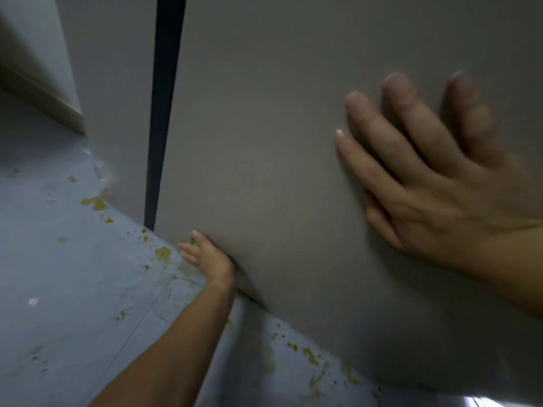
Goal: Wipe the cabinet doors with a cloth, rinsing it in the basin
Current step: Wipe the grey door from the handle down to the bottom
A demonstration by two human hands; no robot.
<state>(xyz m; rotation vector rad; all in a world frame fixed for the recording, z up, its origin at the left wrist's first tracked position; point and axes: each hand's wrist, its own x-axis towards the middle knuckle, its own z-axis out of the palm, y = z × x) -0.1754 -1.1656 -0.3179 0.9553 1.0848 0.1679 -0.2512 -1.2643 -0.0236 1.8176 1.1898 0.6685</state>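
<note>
Head view, single frame. Landmark: the grey-beige cabinet door (pixel 279 142), which fills most of my view.

Right hand (pixel 435 183): laid flat on the door's face, toward its right side, about mid-height. Fingers (pixel 379 148) are straight and spread, pointing up and left, with the palm against the panel. Nothing held. I log it as released, pressing only. Slight motion blur at the fingertips.

Left hand (pixel 208 259): low down, at the door's bottom edge, near its left corner. The forearm (pixel 176 333) runs up to it from below the door. The fingers point along the edge toward the corner, and part of the hand is hidden behind the door's lower curve. A small green scrap (pixel 192 242) shows between the fingertips, touching the door's edge. It is too small for me to say whether this is the cloth. I also cannot tell whether the hand is grasping it or just pressing it to the door.

Left of the door: a narrow dark gap (pixel 164 113) runs top to bottom, then a second panel (pixel 117 98) of the same colour.

Below the door: blue-grey floor (pixel 73 289), with yellow-green stains (pixel 95 202) scattered along the door's foot. A white speck (pixel 33 301) lies well away from the door, to the lower left.
</note>
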